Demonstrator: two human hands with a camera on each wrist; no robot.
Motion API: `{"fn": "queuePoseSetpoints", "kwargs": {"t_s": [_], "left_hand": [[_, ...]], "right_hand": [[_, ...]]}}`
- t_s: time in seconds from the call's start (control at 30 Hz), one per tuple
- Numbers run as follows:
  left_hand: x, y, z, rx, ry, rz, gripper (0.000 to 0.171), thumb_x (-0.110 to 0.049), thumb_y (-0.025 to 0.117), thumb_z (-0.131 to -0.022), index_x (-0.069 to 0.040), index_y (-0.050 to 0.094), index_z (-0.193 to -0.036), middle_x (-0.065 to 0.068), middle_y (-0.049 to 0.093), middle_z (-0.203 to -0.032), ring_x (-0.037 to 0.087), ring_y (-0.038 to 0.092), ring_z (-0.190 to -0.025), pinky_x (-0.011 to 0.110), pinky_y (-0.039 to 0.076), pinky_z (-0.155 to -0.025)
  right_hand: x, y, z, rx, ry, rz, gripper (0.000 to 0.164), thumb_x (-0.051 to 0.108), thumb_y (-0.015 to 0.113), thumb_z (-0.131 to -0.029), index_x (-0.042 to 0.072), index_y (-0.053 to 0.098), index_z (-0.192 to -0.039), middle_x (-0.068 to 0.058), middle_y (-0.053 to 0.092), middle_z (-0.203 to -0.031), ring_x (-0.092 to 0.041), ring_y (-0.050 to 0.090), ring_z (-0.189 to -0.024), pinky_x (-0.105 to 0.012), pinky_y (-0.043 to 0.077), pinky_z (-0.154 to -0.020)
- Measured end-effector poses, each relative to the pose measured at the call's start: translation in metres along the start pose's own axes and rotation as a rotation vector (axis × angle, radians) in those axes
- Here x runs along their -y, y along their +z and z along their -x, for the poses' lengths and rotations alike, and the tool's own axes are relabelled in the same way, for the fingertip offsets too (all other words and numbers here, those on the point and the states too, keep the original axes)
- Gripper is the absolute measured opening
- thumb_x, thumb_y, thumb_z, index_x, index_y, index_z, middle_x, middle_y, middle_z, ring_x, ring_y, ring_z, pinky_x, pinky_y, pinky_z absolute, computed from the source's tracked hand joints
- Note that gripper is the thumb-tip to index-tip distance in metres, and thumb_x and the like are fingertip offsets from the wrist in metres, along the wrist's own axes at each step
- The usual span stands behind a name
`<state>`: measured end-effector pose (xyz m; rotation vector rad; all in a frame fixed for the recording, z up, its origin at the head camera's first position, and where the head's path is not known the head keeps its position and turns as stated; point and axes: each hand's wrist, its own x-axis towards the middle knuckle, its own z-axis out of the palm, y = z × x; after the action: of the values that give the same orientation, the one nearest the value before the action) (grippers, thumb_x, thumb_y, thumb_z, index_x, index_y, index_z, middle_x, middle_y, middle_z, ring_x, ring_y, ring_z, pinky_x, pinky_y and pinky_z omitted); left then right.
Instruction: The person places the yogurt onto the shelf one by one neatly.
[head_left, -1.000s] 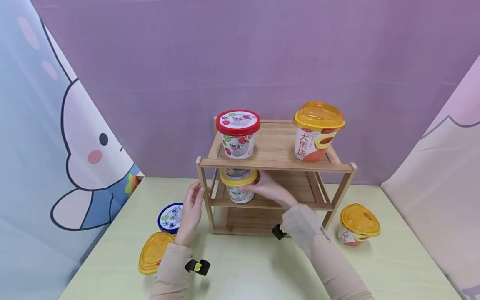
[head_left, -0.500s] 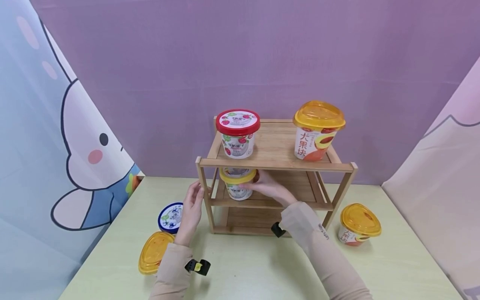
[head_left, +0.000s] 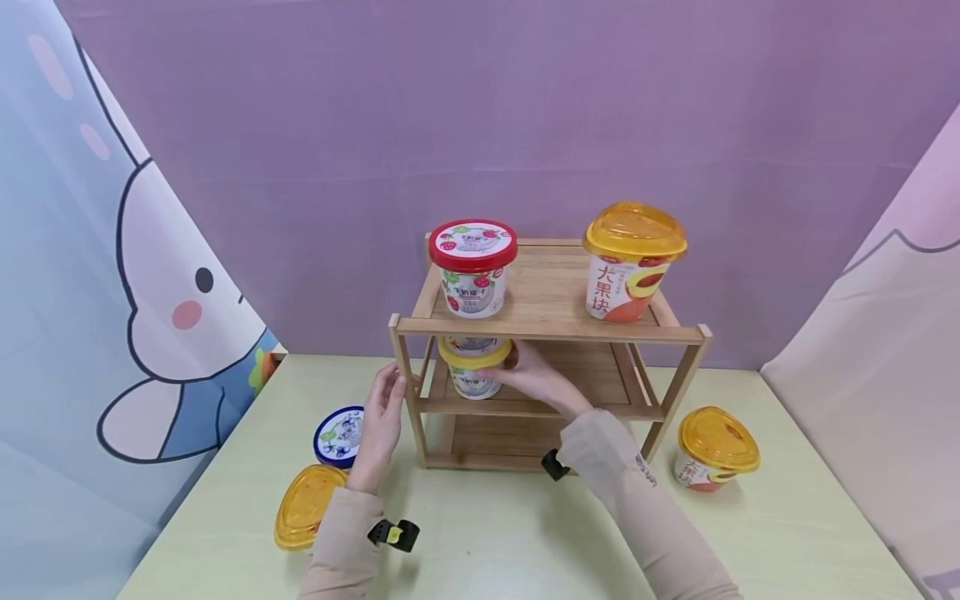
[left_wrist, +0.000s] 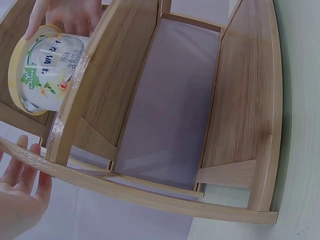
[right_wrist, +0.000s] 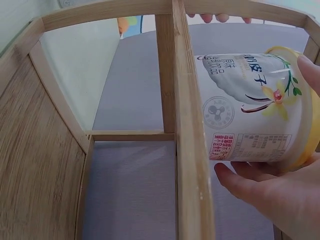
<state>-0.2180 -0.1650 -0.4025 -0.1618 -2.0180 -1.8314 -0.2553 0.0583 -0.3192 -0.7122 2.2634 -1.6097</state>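
On the middle tier of the wooden rack (head_left: 551, 332), at its left end, stands a yellow-lidded dessert cup (head_left: 474, 379). My right hand (head_left: 536, 375) holds this cup from its right side, fingers and thumb around it near the lid. The right wrist view shows the cup's printed wall (right_wrist: 245, 107) behind a rack rail. My left hand (head_left: 386, 408) grips the rack's left front post, and its fingertips (right_wrist: 222, 18) show past the post in the right wrist view. Above, on the top tier, sit a red-lidded cup (head_left: 474, 271) and an orange-lidded fruit cup (head_left: 632, 262).
Left of the rack on the table (head_left: 480, 542) are a blue-lidded cup (head_left: 339, 437) and an orange-lidded cup (head_left: 307, 504), partly covered by my left arm. Another orange-lidded fruit cup (head_left: 716, 450) stands to the right. A purple curtain (head_left: 480, 125) hangs behind.
The yellow-lidded cup has shifted slightly deeper onto the middle tier, with my right hand still on it. My left hand has stayed at the post.
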Motion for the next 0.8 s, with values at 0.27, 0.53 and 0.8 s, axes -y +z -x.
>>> {"fn": "queuePoseSetpoints", "kwargs": {"t_s": [0.27, 0.53, 0.8], "left_hand": [[0.0002, 0.0003, -0.0006, -0.009, -0.007, -0.010, 0.033, -0.017, 0.039, -0.095, 0.000, 0.041, -0.124, 0.022, 0.052, -0.109, 0.000, 0.048, -0.097, 0.016, 0.036, -0.087], [0.0000, -0.0002, -0.0013, 0.000, -0.006, 0.001, 0.033, -0.014, 0.038, -0.095, 0.001, 0.041, -0.124, 0.024, 0.051, -0.109, -0.003, 0.047, -0.096, 0.015, 0.035, -0.088], [0.0004, 0.0004, -0.0003, -0.007, -0.012, 0.011, 0.033, -0.018, 0.039, -0.095, -0.001, 0.041, -0.124, 0.021, 0.053, -0.108, 0.000, 0.048, -0.097, 0.016, 0.036, -0.088]], "right_hand": [[-0.0014, 0.0013, -0.0004, -0.010, 0.010, -0.011, 0.067, 0.014, 0.059, -0.085, 0.010, 0.019, -0.138, -0.016, 0.037, -0.131, -0.031, 0.040, -0.116, -0.039, 0.039, -0.092], [-0.0034, 0.0027, -0.0008, 0.005, -0.007, -0.012, 0.065, 0.012, 0.058, -0.086, 0.008, 0.019, -0.138, -0.016, 0.036, -0.131, -0.031, 0.040, -0.117, -0.038, 0.039, -0.092], [-0.0033, 0.0036, 0.0033, -0.017, -0.050, 0.004, 0.069, 0.012, 0.058, -0.085, 0.011, 0.015, -0.140, -0.016, 0.034, -0.133, -0.031, 0.040, -0.117, -0.039, 0.040, -0.092]]}}
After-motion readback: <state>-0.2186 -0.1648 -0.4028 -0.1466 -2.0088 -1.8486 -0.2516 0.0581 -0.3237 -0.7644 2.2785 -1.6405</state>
